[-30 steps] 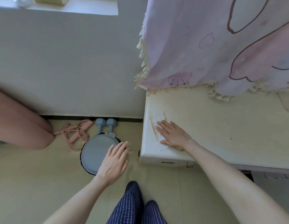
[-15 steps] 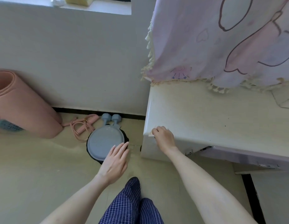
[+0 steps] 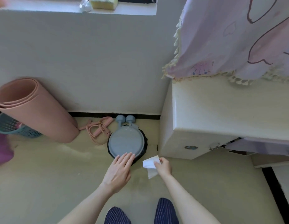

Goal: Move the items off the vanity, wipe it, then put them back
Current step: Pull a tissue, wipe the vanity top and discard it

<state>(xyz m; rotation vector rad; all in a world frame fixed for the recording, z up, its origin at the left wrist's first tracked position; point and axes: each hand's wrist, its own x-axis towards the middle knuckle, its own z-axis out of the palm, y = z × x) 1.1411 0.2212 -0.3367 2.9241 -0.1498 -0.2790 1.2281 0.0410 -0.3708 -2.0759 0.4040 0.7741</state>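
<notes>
The cream vanity top point(image 3: 229, 113) fills the right side, with nothing standing on its visible part. My right hand point(image 3: 164, 166) hangs below the vanity's front left corner and pinches a white wipe point(image 3: 149, 166) that dangles over the floor. My left hand point(image 3: 119, 171) hovers flat with fingers apart, its fingertips over the near rim of a round grey lidded bin point(image 3: 126, 143) on the floor.
A pink fringed cloth point(image 3: 237, 38) hangs over the back of the vanity. On the floor lie two grey dumbbells point(image 3: 125, 119), a pink skipping rope point(image 3: 98, 130), a rolled pink mat point(image 3: 35, 109) and a teal basket point(image 3: 11, 126). A drawer point(image 3: 260, 144) under the vanity stands ajar.
My right hand slid off the vanity's left end with the wipe and dropped below the corner. My view tilted down and left. The left hand stayed near the bin.
</notes>
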